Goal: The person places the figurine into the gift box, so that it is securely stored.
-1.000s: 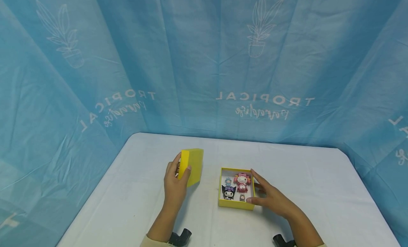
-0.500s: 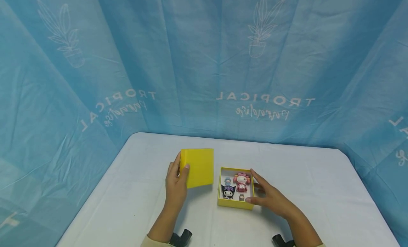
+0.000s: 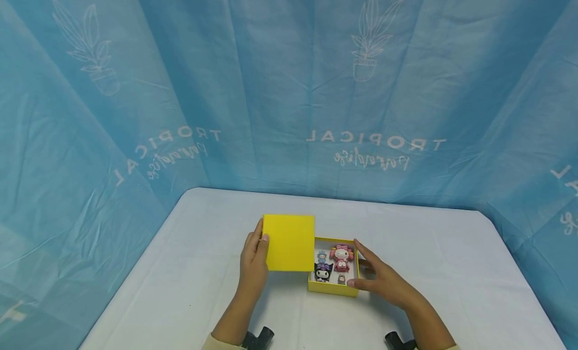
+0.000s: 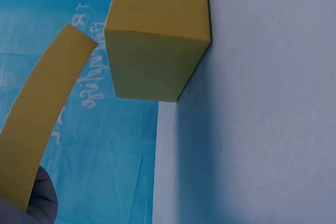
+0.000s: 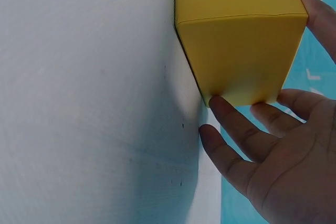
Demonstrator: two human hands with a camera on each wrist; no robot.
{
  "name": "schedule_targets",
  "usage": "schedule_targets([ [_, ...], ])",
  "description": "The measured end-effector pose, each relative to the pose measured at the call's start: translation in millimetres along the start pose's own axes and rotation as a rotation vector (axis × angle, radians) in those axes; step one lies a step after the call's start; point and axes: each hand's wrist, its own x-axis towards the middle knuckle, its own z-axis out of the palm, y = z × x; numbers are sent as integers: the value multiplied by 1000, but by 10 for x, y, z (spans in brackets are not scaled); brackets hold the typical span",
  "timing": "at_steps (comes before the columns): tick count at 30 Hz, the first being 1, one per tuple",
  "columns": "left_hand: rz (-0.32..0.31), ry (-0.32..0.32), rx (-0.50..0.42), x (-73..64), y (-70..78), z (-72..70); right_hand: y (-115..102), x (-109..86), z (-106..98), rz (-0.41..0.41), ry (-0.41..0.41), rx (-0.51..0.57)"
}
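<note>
My left hand [image 3: 254, 262] pinches a yellow box lid [image 3: 290, 242] by its left side, thumb on the near face. The lid's flat top faces the head camera, and its right edge overlaps the box's left rim. In the left wrist view the lid [image 4: 44, 108] stands apart from the yellow box [image 4: 157, 3]. My right hand [image 3: 384, 282] holds the open box [image 3: 333, 289] at its right side, with the thumb on the near rim. Its other fingers touch the wall in the right wrist view. Inside lie a pink figurine [image 3: 341, 258], a black-and-purple one [image 3: 322, 273] and smaller ones.
The box rests on a white-covered table [image 3: 207, 290]. A blue printed curtain [image 3: 266, 89] hangs behind the table and along its sides. Black wrist mounts [image 3: 258, 338] show at the bottom of the head view.
My left hand has swung the lid from edge-on to face-up toward the camera and moved it right, over the box's left edge. The right hand and box have hardly moved.
</note>
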Motion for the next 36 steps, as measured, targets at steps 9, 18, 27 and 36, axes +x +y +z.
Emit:
schedule_targets([
  [9,-22,-32,7,-25,-37,70,-21,-15,-4,1,-2,-10],
  [18,-91,-43,25,-26,-15,101,-12,-4,-1,5,7,-22],
  [27,-187,-62,48,-8,-17,112,-4,-4,-6,-2,-3,-20],
  [36,-224,-38,96,-17,-30,134,-16,-18,4,3,4,-30],
])
